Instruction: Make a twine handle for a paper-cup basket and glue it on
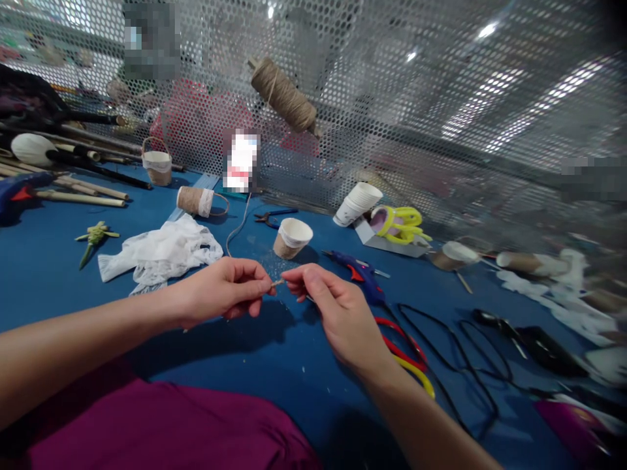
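Left hand [228, 294] and right hand [345, 316] pinching twine [277, 283]
Fingertips and thumbs hold the twine across a small gap, above the blue table [304, 365]. For control, keep both grips close and tension light to limit fraying. A wrapped cup [289, 245] stands just beyond; the glue gun [366, 277] lies rightward.

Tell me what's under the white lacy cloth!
The white lacy cloth lies on the blue table. A pale strip reaches its far edge; anything right underneath is covered.
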Demonstrator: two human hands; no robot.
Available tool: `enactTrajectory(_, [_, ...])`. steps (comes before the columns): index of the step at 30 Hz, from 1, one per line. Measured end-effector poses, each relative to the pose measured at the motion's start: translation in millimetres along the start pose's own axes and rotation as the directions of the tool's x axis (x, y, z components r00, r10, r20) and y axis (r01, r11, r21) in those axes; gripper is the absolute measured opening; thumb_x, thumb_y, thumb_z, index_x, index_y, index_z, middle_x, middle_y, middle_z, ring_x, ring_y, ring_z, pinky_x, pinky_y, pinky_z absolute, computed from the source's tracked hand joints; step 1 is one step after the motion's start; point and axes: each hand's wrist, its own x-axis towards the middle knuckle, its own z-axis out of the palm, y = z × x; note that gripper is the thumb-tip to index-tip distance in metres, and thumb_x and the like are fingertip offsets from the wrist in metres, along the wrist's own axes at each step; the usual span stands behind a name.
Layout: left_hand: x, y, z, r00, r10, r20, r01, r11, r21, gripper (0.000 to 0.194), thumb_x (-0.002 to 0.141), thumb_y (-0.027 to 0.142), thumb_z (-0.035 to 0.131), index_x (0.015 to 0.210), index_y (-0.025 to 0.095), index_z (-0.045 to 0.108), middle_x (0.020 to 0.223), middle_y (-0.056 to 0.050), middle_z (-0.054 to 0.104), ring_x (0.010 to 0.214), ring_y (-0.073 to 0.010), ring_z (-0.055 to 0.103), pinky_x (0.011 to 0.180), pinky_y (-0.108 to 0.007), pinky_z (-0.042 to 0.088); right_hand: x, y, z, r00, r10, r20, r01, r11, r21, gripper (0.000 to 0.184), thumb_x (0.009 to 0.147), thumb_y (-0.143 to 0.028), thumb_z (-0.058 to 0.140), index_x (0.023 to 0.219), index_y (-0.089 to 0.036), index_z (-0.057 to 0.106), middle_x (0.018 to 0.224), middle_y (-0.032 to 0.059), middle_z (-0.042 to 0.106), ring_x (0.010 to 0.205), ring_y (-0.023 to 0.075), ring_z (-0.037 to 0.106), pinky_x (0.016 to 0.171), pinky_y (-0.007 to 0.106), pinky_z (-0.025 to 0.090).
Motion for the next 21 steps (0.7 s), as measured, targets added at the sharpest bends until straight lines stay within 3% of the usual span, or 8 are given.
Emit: enactTrajectory(21, [0.7, -0.1, 0.7, 0.999, -0.032, 0.003, 0.032, 0.999, 0.017, 0.014, 0.085, 0.025, 0.046, 0.075, 0.015, 0.049, 0.052, 0.007, 0.051, 0.038, -0.0032, 0.034, 0.039, -0.017, 0.023, -0.6, 1.5, -1.2, 0.997, -0.077, 0.024, 0.078, 0.996, -0.039, 0.027, 0.09, -0.033, 0.043, 0.085, -0.02, 0.066, 0.079, 0.0021, 0.064, 0.073, 0.0134, 0.057, 0.066, 0.026, 0.046])
